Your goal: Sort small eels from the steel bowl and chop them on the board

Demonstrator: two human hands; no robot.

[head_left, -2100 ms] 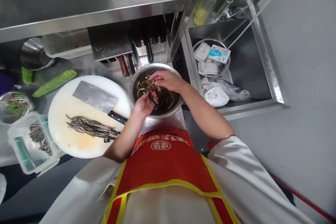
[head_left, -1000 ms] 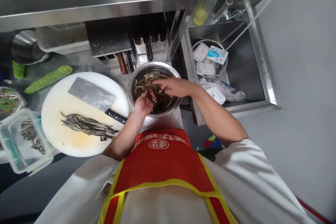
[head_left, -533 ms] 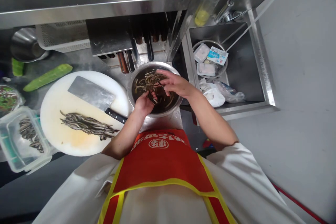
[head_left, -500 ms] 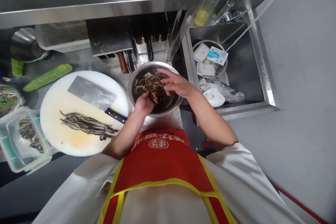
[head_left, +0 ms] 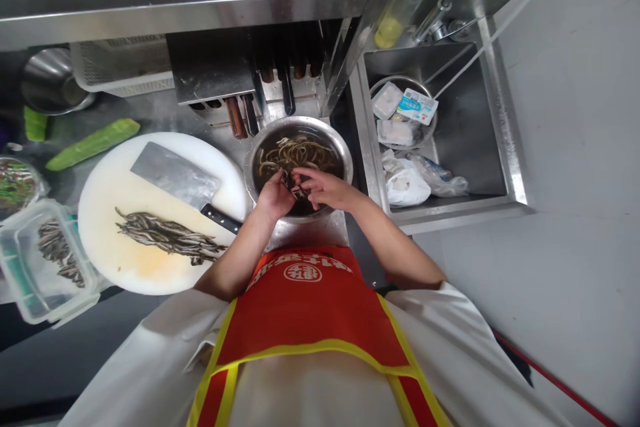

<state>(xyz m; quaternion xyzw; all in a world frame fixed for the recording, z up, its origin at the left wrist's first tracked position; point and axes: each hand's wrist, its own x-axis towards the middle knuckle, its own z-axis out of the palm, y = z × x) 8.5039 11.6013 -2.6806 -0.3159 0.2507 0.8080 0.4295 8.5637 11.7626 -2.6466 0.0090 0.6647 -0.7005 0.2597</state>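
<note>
Under the fingers (head_left: 296,178), a shiny steel bowl (head_left: 340,144) held slick, glossy eels (head_left: 295,152); leftward lay a matt white plastic board (head_left: 107,197).

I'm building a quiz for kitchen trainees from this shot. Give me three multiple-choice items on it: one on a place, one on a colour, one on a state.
1. Where does the cleaver lie?
A. on the round white cutting board
B. in the sink
C. in the metal bowl

2. What colour is the apron?
A. blue with white edging
B. red with yellow edging
C. plain black

3. How are the two hands placed?
A. both flat on the board
B. one on the cleaver, one on the tap
C. both together over the metal bowl, pinching a dark strip

Answers: 1 A, the blade rests on the cutting board above a pile of dark strips. 2 B, red cloth with a yellow border. 3 C, the left hand and right hand meet at the near rim of the metal bowl.
</note>
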